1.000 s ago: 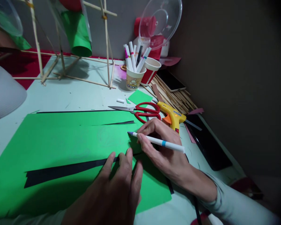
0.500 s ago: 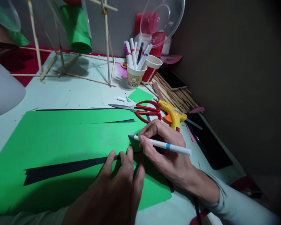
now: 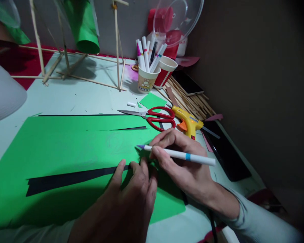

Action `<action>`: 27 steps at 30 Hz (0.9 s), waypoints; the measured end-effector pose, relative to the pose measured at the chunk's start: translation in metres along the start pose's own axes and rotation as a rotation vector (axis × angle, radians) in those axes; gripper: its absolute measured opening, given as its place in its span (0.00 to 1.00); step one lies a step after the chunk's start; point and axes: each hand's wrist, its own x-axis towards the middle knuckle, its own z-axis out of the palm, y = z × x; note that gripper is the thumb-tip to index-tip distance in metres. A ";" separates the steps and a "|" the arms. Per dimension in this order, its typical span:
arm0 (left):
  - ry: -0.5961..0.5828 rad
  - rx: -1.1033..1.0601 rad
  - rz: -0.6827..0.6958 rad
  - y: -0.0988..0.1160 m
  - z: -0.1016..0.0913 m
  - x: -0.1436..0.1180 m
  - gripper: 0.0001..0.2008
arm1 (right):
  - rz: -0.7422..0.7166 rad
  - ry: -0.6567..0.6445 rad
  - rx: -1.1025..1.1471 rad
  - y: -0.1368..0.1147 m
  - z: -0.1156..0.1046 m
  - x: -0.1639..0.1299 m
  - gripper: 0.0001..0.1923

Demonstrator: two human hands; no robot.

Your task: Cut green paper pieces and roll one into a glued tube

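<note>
R hand (image 3: 184, 162) grips a white marker (image 3: 201, 159), pinched low near the tip btwn thumb & fingers, prob. for fine control; back end sticks out to the right. Purple tip is at/just over the green sheet (image 3: 53, 145); can't tell if touching. Sheet lies flat on the table (image 3: 73, 99), wide side facing the person, so there's room to rest both hands on it.

L hand (image 3: 131, 199) is open-ish, palm down, fingers bent, tips on the black strip (image 3: 73, 180) atop the sheet. Looks like it's there to pin strip + paper so neither slides. Palm side hidden, so can't tell if anything's under it.

Scissors (image 3: 164, 116) lie over the sheet's far edge, handles to the right, presumably parked w/in reach of the R hand. Glue gun (image 3: 188, 121) just beyond, on its side, nozzle pointing away from the hands, prob. safer. Other markers stand in a paper cup (image 3: 145, 82) farther back, ends up for easy grabbing.
</note>
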 end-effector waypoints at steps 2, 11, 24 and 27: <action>-0.021 -0.006 0.012 0.000 -0.001 -0.001 0.20 | -0.023 0.101 -0.026 0.000 -0.001 0.003 0.06; -0.014 0.025 -0.031 0.002 -0.001 0.003 0.21 | 0.003 0.080 -0.040 0.002 -0.002 0.009 0.06; -0.036 0.112 -0.092 0.006 0.001 0.008 0.21 | 0.005 -0.007 -0.019 0.008 0.003 0.008 0.04; -0.025 0.135 -0.088 0.006 0.001 0.009 0.21 | -0.009 -0.018 -0.029 0.009 0.004 0.010 0.04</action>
